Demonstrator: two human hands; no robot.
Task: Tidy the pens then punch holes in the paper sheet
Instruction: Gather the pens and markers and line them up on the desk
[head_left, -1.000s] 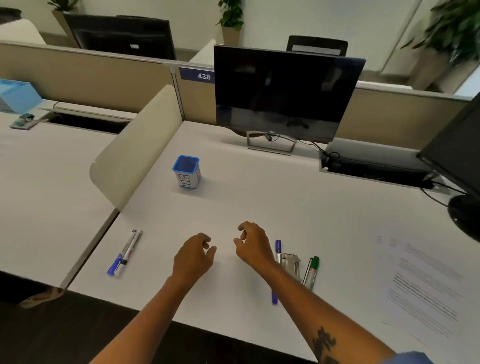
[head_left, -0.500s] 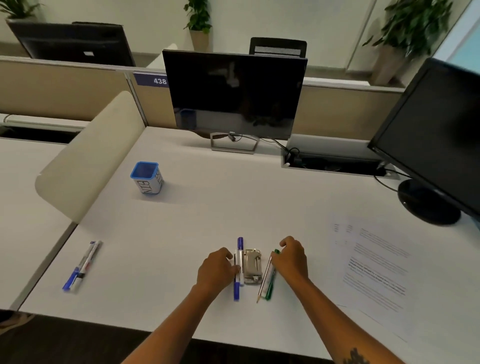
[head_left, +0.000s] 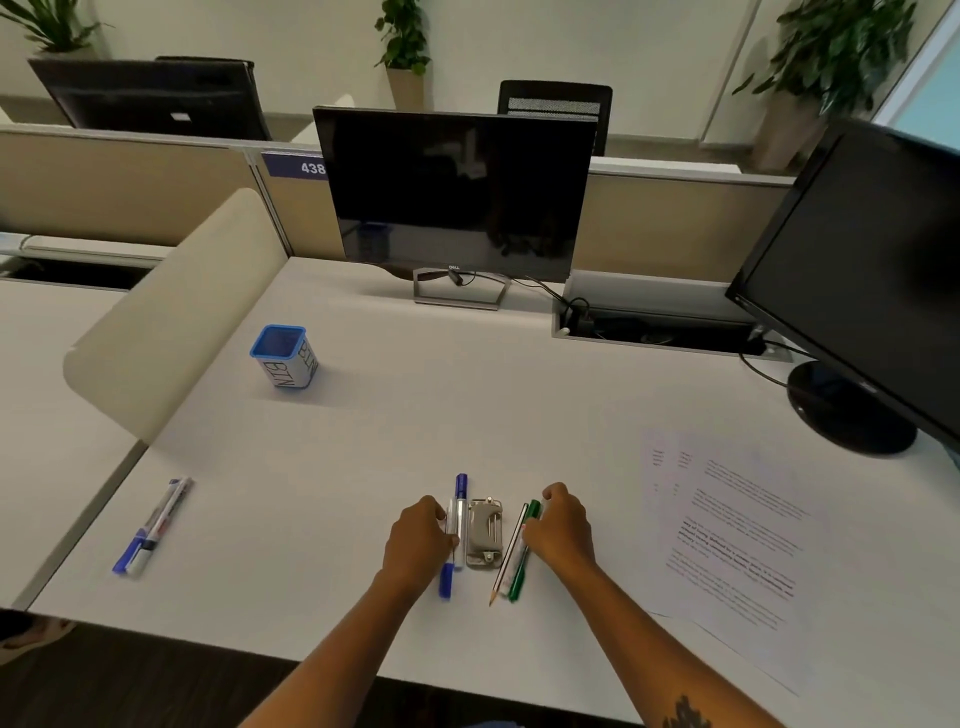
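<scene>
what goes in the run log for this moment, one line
phase: gathering pens | left hand: on blue pens | right hand: on green pen | hole punch: between, untouched | pen cup: empty | paper sheet: unpunched

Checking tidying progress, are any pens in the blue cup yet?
No, the blue cup looks empty; pens lie on the desk.

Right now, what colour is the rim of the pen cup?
Blue. The pen cup has a blue rim over a white body; the head view shows it.
</scene>
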